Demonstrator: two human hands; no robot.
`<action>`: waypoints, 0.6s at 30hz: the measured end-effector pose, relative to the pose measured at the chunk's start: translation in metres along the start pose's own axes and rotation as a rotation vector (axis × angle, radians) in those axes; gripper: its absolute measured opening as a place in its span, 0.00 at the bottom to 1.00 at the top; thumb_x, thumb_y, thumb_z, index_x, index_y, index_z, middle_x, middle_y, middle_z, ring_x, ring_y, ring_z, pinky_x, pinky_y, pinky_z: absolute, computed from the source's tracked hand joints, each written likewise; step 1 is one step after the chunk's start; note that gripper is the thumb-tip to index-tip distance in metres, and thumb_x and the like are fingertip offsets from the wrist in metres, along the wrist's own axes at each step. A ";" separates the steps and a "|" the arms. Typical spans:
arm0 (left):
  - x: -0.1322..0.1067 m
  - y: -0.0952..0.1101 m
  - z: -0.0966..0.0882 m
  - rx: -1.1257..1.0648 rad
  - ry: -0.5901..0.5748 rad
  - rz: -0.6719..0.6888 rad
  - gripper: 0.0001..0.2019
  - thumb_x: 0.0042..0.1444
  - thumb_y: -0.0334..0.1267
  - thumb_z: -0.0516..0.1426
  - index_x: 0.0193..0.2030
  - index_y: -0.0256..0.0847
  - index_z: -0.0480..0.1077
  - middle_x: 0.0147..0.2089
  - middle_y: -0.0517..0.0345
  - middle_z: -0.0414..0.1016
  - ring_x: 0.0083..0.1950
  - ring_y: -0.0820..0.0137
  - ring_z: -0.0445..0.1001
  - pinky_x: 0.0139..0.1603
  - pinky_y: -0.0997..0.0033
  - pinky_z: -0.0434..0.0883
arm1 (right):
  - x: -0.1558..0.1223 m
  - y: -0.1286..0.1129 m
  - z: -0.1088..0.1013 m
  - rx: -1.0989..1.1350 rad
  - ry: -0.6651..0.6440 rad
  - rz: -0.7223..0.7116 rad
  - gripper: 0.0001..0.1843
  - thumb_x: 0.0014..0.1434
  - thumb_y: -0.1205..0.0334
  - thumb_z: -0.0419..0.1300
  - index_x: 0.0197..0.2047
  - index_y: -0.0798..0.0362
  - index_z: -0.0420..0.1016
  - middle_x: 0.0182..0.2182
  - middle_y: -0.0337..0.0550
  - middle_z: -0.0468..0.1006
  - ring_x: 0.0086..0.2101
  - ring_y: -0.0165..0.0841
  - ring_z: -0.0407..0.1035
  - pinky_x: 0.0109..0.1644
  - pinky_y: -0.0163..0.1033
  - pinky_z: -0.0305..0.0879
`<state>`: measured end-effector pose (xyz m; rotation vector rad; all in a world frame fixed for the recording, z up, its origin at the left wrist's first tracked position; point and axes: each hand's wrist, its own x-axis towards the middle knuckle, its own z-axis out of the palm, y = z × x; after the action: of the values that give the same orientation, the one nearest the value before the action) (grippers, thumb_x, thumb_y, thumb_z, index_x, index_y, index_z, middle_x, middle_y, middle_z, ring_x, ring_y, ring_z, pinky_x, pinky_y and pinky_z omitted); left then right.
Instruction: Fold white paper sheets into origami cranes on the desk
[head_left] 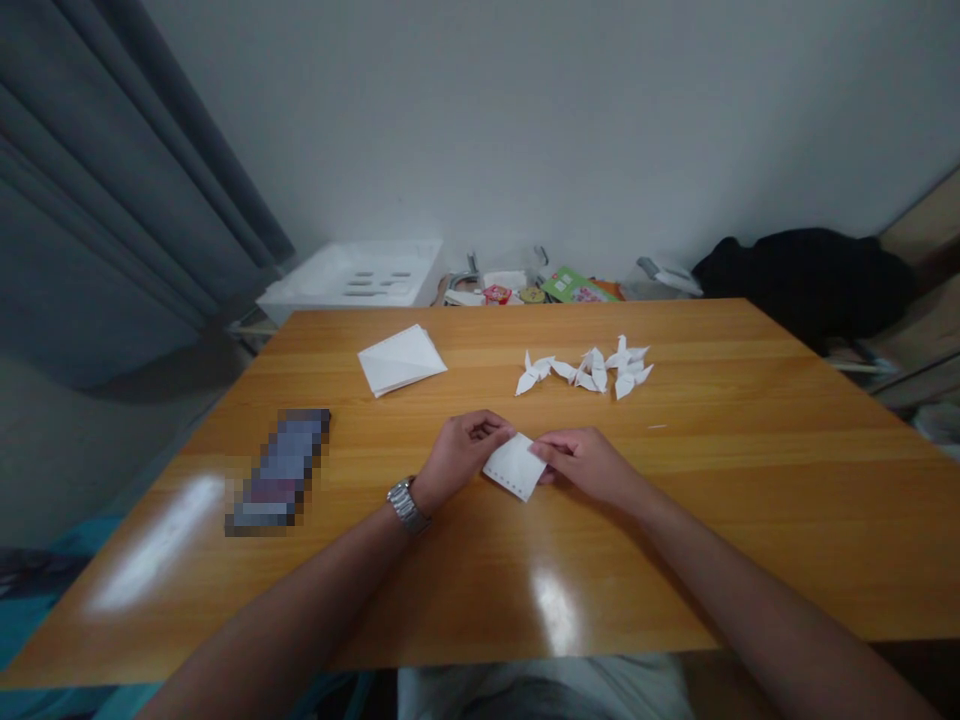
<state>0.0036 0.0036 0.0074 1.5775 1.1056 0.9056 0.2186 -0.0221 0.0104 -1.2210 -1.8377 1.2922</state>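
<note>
A small square of white paper (pixel 516 467) with a row of punched holes along its lower left edge is held between my two hands, just above the table. My left hand (pixel 472 445), with a metal watch on the wrist, pinches its upper left edge between thumb and fingers. On the opposite side, my right hand (pixel 581 460) grips the right corner, thumb on top and fingers partly hidden underneath. Beyond the hands lie several folded white paper cranes (pixel 589 370) in a loose cluster. Further left rests a stack of white paper sheets (pixel 402 360).
On the left of the wooden table (pixel 420 620) lies a phone (pixel 281 470), its screen pixelated. A thin paper scrap (pixel 657 427) sits to the right. Behind the far edge are a white plastic tray (pixel 352 275), a green booklet (pixel 576 285) and a black cloth (pixel 810 280).
</note>
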 end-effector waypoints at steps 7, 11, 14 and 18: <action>0.003 -0.009 0.000 -0.045 -0.027 -0.006 0.16 0.56 0.49 0.63 0.38 0.35 0.77 0.36 0.52 0.81 0.34 0.69 0.77 0.32 0.74 0.72 | 0.002 0.001 -0.003 -0.034 0.054 -0.004 0.24 0.66 0.45 0.53 0.29 0.54 0.77 0.25 0.40 0.78 0.26 0.32 0.70 0.32 0.34 0.64; 0.001 -0.006 0.000 -0.043 -0.017 -0.007 0.15 0.57 0.49 0.63 0.36 0.35 0.76 0.35 0.53 0.81 0.34 0.69 0.77 0.34 0.74 0.72 | 0.002 0.000 -0.005 0.002 0.067 0.008 0.23 0.66 0.45 0.54 0.30 0.54 0.77 0.25 0.40 0.78 0.27 0.32 0.70 0.34 0.35 0.65; -0.001 -0.001 -0.002 -0.016 -0.030 0.012 0.16 0.58 0.49 0.62 0.34 0.35 0.76 0.34 0.54 0.80 0.33 0.70 0.75 0.32 0.75 0.70 | 0.001 0.001 -0.006 -0.026 0.052 -0.007 0.23 0.66 0.46 0.54 0.30 0.54 0.76 0.25 0.40 0.77 0.27 0.32 0.69 0.33 0.35 0.64; -0.004 0.003 -0.004 0.049 -0.102 0.034 0.16 0.59 0.49 0.61 0.34 0.35 0.77 0.34 0.53 0.80 0.34 0.70 0.75 0.34 0.75 0.70 | -0.001 0.000 -0.005 -0.058 0.065 -0.073 0.20 0.66 0.48 0.55 0.34 0.54 0.77 0.30 0.42 0.79 0.31 0.34 0.71 0.36 0.36 0.65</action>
<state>-0.0010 0.0005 0.0117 1.6683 1.0391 0.8162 0.2232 -0.0211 0.0126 -1.2010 -1.8669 1.1540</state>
